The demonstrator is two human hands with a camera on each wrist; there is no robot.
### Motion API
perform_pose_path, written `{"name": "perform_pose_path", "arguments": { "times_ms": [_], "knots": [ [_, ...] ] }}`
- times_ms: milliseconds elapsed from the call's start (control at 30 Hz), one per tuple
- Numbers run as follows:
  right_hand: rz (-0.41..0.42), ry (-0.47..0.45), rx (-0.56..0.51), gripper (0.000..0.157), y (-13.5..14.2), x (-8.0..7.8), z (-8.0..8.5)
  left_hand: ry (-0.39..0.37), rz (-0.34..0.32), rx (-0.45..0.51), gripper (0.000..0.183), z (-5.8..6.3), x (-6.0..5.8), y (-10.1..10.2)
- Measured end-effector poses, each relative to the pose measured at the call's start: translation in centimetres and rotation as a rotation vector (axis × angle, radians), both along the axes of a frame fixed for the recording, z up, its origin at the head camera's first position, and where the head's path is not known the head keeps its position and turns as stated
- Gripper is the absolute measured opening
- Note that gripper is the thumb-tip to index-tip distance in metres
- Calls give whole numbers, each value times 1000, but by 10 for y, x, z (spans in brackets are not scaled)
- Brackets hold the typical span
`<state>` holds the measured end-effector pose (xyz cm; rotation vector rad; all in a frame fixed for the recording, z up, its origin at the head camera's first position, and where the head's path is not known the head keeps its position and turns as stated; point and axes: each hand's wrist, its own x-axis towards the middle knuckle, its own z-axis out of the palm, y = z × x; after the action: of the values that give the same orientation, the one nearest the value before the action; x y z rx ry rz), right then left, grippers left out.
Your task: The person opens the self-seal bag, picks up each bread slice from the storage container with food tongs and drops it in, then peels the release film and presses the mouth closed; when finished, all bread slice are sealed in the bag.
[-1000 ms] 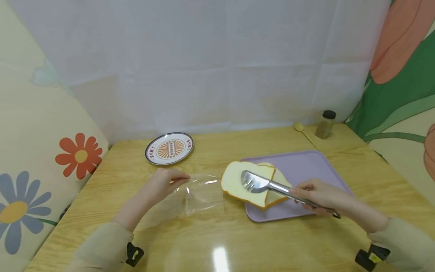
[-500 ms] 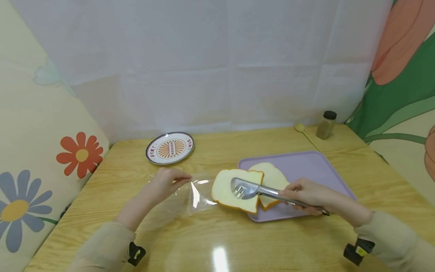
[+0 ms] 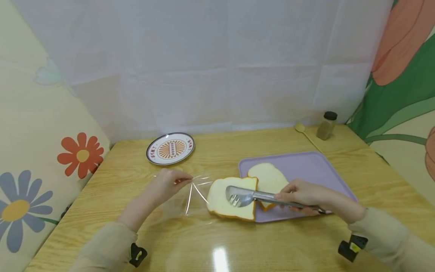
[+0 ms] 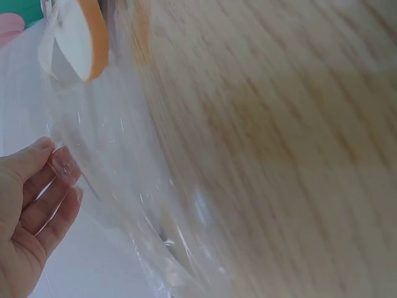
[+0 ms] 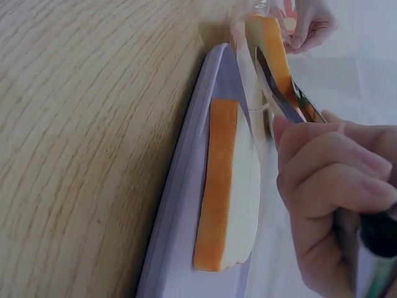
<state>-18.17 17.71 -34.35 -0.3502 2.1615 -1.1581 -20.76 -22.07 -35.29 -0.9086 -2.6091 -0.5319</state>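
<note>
left hand angled in from near left, pinching clear plastic bag | right hand grips metal tongs holding bread slice at lilac tray's left edge | right wrist view shows both tong arms flanking slice, head view only the upper | tongs point left, long axis left-right

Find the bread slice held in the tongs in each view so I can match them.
Head: held slice, in the tongs, below centre, slightly right.
Left wrist: held slice at upper left, cut by the top edge.
Right wrist: held slice at top, right of centre.
Shared landmark: the left hand, pinching clear plastic.
</note>
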Motion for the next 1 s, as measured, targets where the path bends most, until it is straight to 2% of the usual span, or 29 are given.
{"name": "perform_pose_path", "arguments": {
  "times_ms": [233,400,667,800,900,1000],
  "knots": [
    [9,-14,-12,44,-4,-3,0,13,22,-4,8,4,1,4],
    [29,-7,-15,43,-5,-4,2,-56,-13,12,8,2,3,4],
    [50,-15,-34,42,-6,-9,3,-81,-91,36,13,-1,3,3],
    [73,-17,-43,43,-12,-12,0,-123,-77,40,8,-2,4,6],
    [86,-16,-53,43,-15,-15,-1,-115,-68,58,8,-3,3,8],
    [103,-18,-71,43,-17,-17,-2,-71,-68,65,9,-5,2,10]
  ]
}}
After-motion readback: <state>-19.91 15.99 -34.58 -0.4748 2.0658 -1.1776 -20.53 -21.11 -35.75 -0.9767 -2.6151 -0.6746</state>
